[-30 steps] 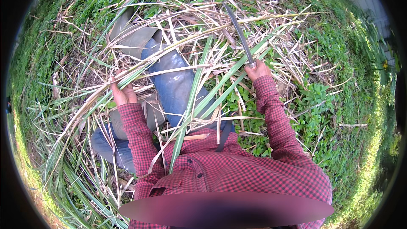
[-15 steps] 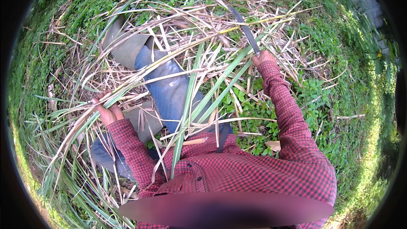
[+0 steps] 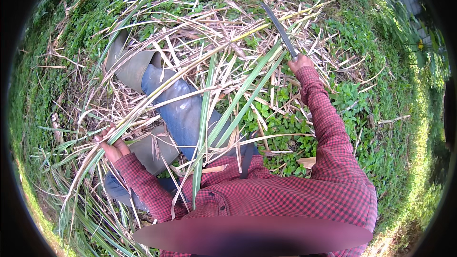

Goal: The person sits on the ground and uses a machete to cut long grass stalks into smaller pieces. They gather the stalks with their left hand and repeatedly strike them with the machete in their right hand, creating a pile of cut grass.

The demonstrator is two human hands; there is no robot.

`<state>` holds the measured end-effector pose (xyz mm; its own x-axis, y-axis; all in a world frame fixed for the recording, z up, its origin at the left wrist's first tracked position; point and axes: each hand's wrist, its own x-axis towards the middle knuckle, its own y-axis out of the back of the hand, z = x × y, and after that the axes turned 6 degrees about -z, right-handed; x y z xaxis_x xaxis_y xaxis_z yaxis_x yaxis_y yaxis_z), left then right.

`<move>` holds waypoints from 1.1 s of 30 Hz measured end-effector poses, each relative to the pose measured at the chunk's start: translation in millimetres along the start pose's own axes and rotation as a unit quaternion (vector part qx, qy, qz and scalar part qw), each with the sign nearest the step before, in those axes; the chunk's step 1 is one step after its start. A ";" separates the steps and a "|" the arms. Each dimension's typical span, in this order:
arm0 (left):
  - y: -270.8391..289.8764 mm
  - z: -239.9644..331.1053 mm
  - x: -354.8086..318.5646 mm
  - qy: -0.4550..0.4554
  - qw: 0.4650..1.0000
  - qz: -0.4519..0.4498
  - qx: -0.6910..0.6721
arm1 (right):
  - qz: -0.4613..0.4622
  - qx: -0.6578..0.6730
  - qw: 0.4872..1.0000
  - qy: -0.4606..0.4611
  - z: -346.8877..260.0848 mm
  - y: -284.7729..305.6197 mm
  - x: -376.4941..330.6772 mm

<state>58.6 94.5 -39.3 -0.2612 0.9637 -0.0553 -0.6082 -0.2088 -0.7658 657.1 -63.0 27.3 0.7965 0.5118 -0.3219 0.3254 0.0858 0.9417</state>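
Note:
My left hand (image 3: 113,147) is closed around a bundle of long leafy stalks (image 3: 124,123), green and straw-coloured, whose leaf ends trail out to the left. One long yellowish stalk (image 3: 209,53) runs from this bundle up to the far right, passing over my legs. My right hand (image 3: 301,63) grips a machete (image 3: 282,29) at the end nearest me, so its handle is hidden in the fist. The dark, narrow blade points away and slightly left, crossing the yellowish stalk near its far end. Broad green leaves (image 3: 247,84) slant from below the blade toward my lap.
My bent leg in blue trousers (image 3: 183,112) and a grey-green boot (image 3: 135,69) lie under the stalks. Dry cut leaves (image 3: 223,28) litter the ground ahead. Low green plants (image 3: 352,100) grow at right, and a heap of long leaves (image 3: 85,209) lies at lower left.
My left hand has shifted a little left and down with the bundle. My right hand and the machete have moved slightly right, and the blade looks straighter. The view has also shifted slightly.

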 end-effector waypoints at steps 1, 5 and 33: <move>-0.3 -5.0 -0.8 0.029 0.999 -0.025 0.004 | 0.029 -0.068 0.992 0.107 -9.0 -2.6 -19.7; 1.0 -8.9 0.7 0.009 1.000 -0.016 -0.014 | -0.010 -0.180 0.961 0.211 -34.4 -10.6 -51.7; 13.9 13.3 -41.0 0.071 0.971 0.188 -0.130 | 0.068 0.136 0.988 0.012 -8.0 -60.5 -32.4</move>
<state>50.9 49.9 -39.2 -0.3104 0.8444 -0.4366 -0.2743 -0.5193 -0.8094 607.5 -78.0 -18.5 0.8314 0.5225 -0.1888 0.3440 -0.2172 0.9135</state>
